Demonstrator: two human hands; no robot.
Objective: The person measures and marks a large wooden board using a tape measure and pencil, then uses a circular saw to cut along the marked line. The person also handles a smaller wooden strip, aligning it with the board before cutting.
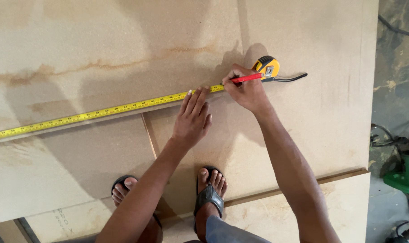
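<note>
Seen from above, a person stands on large pale fibreboard sheets [303,36] laid flat on a floor. A yellow measuring tape [101,110] stretches across the board from the 9 o'clock edge toward 2 o'clock, ending at its yellow and black case [267,66]. The left hand [192,118], near centre, lies flat with fingers extended together, fingertips pressing the tape down. The right hand [246,90], just toward 2 o'clock from it, is closed around a red pencil [246,78], its tip at the tape's edge. Two feet in black sandals [209,198] stand at 6 o'clock. A green power tool [405,177] with cords sits at 4 o'clock, off the boards.
</note>
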